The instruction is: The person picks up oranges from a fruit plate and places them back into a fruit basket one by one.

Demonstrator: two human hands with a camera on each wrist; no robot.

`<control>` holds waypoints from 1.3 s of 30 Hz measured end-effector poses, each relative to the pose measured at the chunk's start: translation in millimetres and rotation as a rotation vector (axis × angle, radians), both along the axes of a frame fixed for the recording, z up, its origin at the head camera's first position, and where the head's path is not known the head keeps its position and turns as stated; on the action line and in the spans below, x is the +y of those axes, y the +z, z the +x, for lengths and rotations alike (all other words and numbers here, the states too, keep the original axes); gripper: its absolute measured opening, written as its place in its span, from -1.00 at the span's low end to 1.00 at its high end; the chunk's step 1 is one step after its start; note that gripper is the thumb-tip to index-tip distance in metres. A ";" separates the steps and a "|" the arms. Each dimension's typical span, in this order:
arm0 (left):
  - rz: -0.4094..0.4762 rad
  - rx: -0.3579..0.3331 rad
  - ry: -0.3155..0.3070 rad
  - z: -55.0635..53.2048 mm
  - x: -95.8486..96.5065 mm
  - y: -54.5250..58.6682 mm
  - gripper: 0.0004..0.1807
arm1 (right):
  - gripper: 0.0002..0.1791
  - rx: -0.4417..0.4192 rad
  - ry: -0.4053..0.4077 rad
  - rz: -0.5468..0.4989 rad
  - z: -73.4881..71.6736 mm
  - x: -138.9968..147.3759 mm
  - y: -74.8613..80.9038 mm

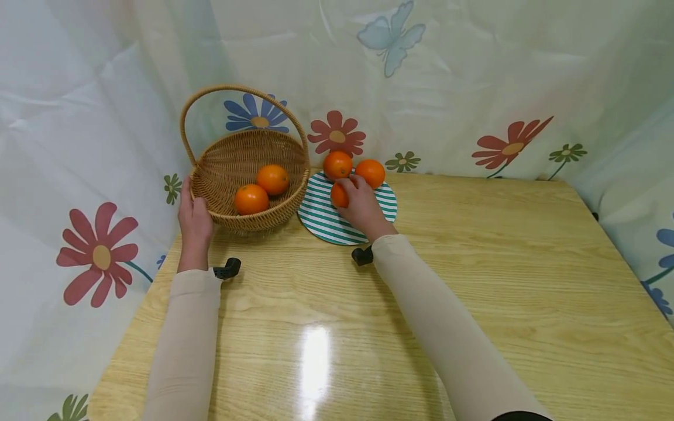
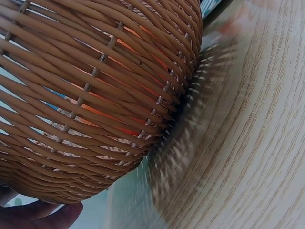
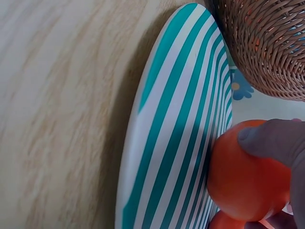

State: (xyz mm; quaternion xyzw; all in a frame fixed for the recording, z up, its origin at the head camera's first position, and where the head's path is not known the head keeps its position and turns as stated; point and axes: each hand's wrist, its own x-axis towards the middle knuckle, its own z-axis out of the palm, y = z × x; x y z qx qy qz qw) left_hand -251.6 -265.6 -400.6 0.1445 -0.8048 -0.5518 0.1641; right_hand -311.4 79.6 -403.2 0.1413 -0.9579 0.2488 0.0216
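Note:
At the left, my left hand point(image 1: 195, 228) grips the side of a wicker basket point(image 1: 226, 153) with a tall arched handle. Two oranges point(image 1: 251, 199) lie inside it; in the left wrist view they glow through the weave, with fingertips point(image 2: 66, 217) against the outer wall. My right hand point(image 1: 363, 209) holds an orange point(image 1: 339, 195) over a round plate point(image 1: 327, 219) with green and white stripes. In the right wrist view the thumb presses on this orange point(image 3: 243, 179). Behind it on the plate are two more oranges, one at the back point(image 1: 337, 165) and one to its right point(image 1: 370, 173).
The wooden table point(image 1: 474, 263) extends to the right and toward me. A flower-printed curtain point(image 1: 447, 88) hangs along its back and sides. The basket stands close beside the plate's left edge. Small black camera mounts point(image 1: 362, 255) stick out from both wrists.

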 end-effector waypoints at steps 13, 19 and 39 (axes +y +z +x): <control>-0.003 0.007 -0.001 0.1 0.1 0.2 -0.34 | -0.31 0.013 0.006 -0.005 2.3 2.8 -0.8; 0.002 0.017 -0.004 0.1 0.7 0.2 -0.34 | -0.28 0.000 -0.003 -0.037 3.7 3.5 1.2; 0.009 0.008 -0.003 -0.1 0.1 -1.3 -0.35 | -0.22 0.011 -0.007 -0.127 6.2 8.1 8.8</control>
